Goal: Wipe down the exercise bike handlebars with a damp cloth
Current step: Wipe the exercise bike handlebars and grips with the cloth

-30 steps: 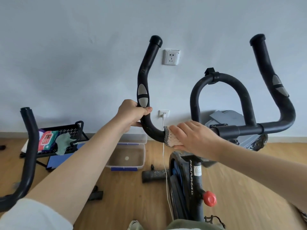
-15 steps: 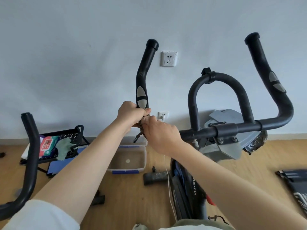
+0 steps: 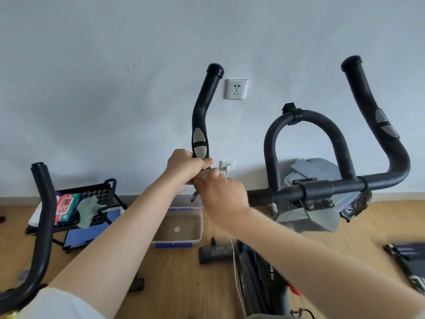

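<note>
Meeting at the left bend of the handlebars (image 3: 259, 194), both hands crowd the frame's centre.

The right hand (image 3: 222, 194) sits lower and nearer, closed around the mostly hidden cloth (image 3: 204, 173) and pressing it to the curve. The left hand (image 3: 186, 165) touches it from above, clamped on the left horn (image 3: 202, 107) just under its silver pad. The horn's long axis climbs from there to a capped tip at upper centre, so the next stroke likely runs upward. The rest of the bar runs level rightward to the right horn (image 3: 368, 104).
</note>
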